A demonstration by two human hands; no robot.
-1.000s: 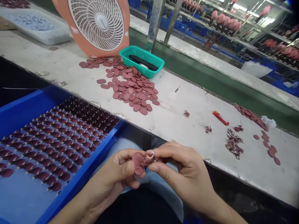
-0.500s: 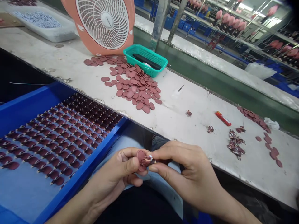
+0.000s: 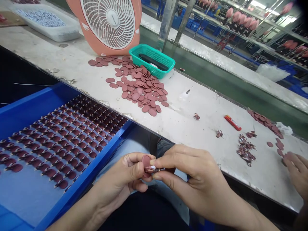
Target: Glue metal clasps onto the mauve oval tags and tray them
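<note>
My left hand pinches a small dusty-red oval pad between thumb and fingers, over my lap in front of the bench edge. My right hand grips a tiny red-and-white trim piece and presses it against that pad. Left of my hands sits a blue tray with several rows of finished red pieces. On the bench lies a heap of loose red oval pads, and a small pile of trim pieces lies to the right.
A pink desk fan and a teal basket stand behind the pad heap. A red lighter lies on the white bench. Another person's hand reaches in at the right edge. Shelving stands beyond a green conveyor.
My hands have kept pressing the trim piece onto the pad, turning it more edge-on. Another person's hand has come into view at the right edge.
</note>
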